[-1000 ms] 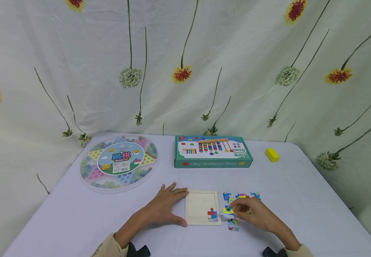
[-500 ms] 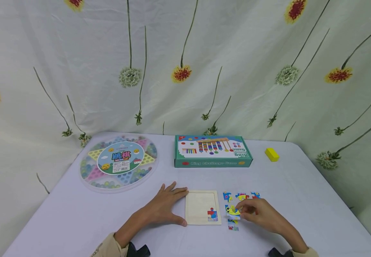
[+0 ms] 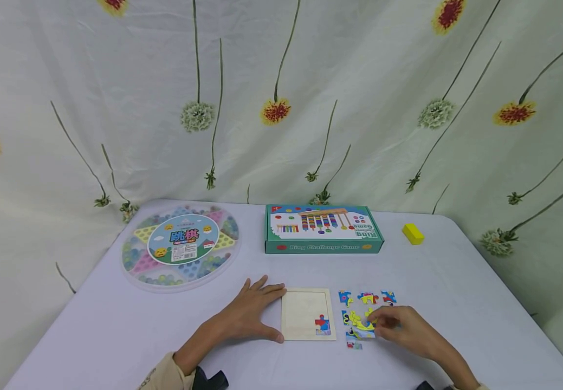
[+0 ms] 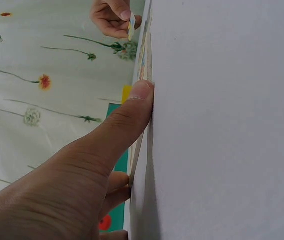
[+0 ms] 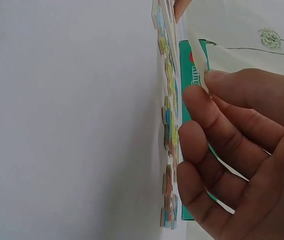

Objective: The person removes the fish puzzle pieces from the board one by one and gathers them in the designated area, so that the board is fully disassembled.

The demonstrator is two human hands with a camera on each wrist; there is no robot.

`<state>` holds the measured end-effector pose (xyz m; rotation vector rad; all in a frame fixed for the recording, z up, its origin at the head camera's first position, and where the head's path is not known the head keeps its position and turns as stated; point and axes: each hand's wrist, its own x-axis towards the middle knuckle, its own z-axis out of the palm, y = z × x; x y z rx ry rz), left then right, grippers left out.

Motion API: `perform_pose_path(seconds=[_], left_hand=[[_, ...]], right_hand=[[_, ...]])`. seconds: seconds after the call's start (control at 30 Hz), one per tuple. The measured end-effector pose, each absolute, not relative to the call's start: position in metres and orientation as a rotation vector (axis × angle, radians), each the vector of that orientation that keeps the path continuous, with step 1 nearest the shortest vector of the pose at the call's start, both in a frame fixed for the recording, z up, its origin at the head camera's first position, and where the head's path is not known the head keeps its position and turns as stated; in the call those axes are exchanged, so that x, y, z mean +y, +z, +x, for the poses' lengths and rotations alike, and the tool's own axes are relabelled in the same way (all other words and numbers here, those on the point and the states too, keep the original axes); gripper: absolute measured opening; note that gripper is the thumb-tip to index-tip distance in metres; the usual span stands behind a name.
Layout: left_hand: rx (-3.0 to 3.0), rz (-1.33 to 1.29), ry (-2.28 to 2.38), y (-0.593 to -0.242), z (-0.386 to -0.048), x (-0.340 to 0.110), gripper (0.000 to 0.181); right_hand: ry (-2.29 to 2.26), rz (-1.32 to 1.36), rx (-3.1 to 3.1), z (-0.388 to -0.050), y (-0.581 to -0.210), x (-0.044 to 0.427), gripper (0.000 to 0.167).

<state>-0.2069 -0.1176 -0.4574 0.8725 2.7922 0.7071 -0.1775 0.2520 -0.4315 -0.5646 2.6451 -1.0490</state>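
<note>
My right hand pinches a yellow and blue jigsaw puzzle piece between thumb and index finger, lifted above the table. In the right wrist view the held piece is seen nearly edge-on. Spread fingers of my left hand touch the left edge of a square wooden puzzle tray, the thumb at its near corner. One red and blue piece lies in the tray's lower right corner. Loose pieces lie right of the tray, among them a blue one and a red and yellow one; the right hand hides part of this area.
A round Chinese checkers set lies at the back left of the white table. Behind the tray stands a green ring game box. A yellow block sits at the back right, before a flowered curtain.
My right hand has moved right and slightly nearer me with the pinched puzzle piece, uncovering loose pieces at the back. The left hand and the tray have stayed in place.
</note>
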Motion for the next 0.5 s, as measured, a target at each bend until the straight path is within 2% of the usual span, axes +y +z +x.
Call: perform_pose_path(seconds=[0.5], left_hand=[[2.784, 0.854, 0.707, -0.455, -0.206, -0.117, 0.099]], right_hand=[[-1.077, -0.499, 2.571, -0.172, -0.435, 0.269, 0.017]])
